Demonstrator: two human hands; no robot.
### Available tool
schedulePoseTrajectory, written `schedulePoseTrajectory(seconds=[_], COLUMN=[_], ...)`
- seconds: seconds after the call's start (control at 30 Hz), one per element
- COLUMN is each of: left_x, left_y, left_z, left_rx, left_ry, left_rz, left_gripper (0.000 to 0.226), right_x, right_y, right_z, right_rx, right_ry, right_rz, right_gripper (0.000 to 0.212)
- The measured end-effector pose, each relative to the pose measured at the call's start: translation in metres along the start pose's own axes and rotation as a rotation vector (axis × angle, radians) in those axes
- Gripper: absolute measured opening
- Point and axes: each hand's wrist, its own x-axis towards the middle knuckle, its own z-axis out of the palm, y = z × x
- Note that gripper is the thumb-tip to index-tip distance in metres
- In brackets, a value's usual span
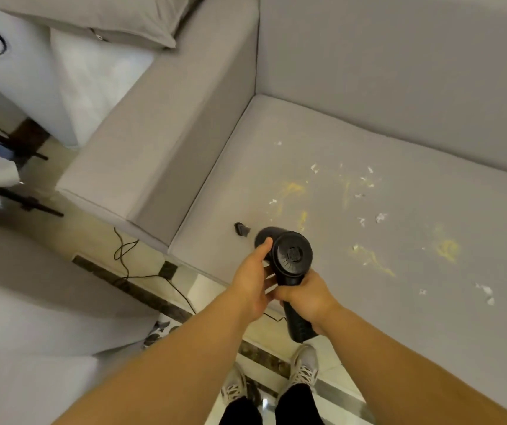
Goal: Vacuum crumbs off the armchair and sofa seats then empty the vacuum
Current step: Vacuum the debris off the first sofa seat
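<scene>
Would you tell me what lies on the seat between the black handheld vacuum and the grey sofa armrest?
In the head view, a small black attachment piece lies on the seat cushion there.

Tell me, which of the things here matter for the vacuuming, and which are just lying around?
Part of the job:
handheld vacuum, gripped by the right hand, left hand on its body
crumbs on the sofa seat
small black attachment on the seat, probably

Just lying about:
pillow
floor cable
</scene>
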Motion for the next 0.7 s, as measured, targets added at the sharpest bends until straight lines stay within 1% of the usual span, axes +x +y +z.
schedulePoseTrajectory(seconds=[0.13, 0.3, 0.53, 0.7], left_x=[0.002, -0.004, 0.000, -0.002], left_y=[-0.001, 0.000, -0.007, -0.005], left_z=[0.004, 0.017, 0.021, 0.028], left_rx=[-0.044, -0.043, -0.028, -0.003], left_ry=[0.018, 0.009, 0.018, -0.016], left_rz=[0.009, 0.013, -0.023, -0.025], left_gripper=[0.048, 0.045, 0.040, 0.045], right_x=[-0.001, -0.008, -0.008, -0.010], right_y=[-0.001, -0.006, 0.001, 0.004], right_z=[-0.001, -0.009, -0.013, -0.015], right_rx=[0.011, -0.022, -0.002, 0.045], right_ry=[0.041, 0.099, 0.091, 0.161], right_rz=[-0.014, -0.037, 0.005, -0.014], right_gripper=[0.043, 0.045, 0.044, 0.045])
